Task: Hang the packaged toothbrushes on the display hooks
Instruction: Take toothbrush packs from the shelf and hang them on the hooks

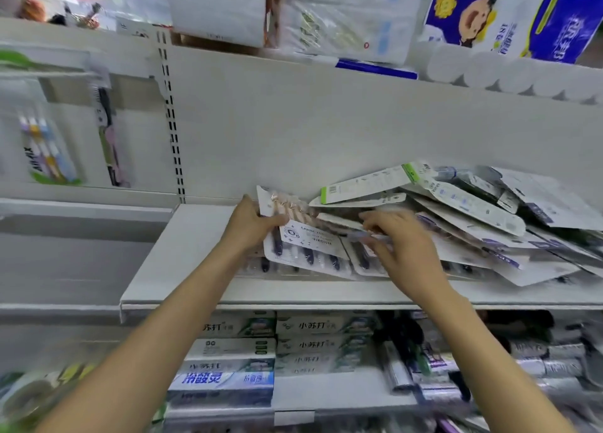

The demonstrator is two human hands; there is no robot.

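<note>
Two hands are at work on the white shelf, my landmark for everything below. My left hand has its fingers closed around the top edge of a multi-pack of toothbrushes, thumb on the front, tilting it up off the shelf near the middle of the board. My right hand lies just beside it, fingers curled down onto the next pack in the heap; whether they actually pinch anything I cannot tell, as that hand is blurred.

Most of the stock is not yet hung. A loose pile of toothbrush packs sprawls over the right half of the shelf, packs overlapping and leaning on the back panel. That panel, directly above the shelf, shows no hooks and no hung goods that I can see.

Up and to the left of the shelf, past the slotted upright, a few packs already hang: a coloured four-brush pack and a single dark brush pack. The hooks themselves are too smeared to make out.

Judgement: early stage. One pack in hand, pile largely untouched, hanging still to come.

Below the shelf, boxed toothpaste.
</note>
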